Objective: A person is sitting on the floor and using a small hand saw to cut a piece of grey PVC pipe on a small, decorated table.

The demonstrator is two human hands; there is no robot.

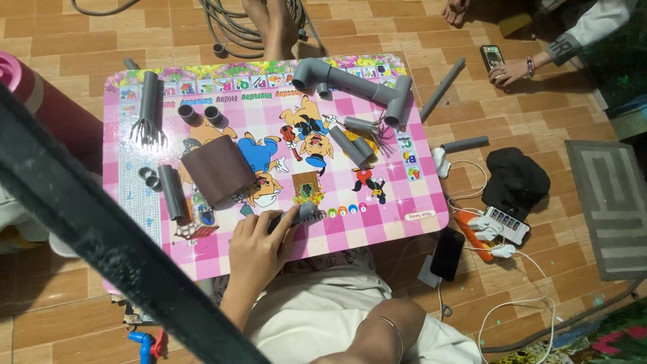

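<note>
We observed the left hand (pixel 255 248) closed around a short grey pipe piece (pixel 304 213) at the near edge of the pink cartoon-printed table (pixel 418 202). We could not see the right hand. A brown sandpaper sheet (pixel 217 170) lay just beyond the hand, beside a grey pipe length (pixel 172 192).

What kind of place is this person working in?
Probably a room in a home, with the work done sitting on the floor. A low pink cartoon-printed table stands on brown floor tiles, a rug lies nearby, and phones charge beside it.
</note>
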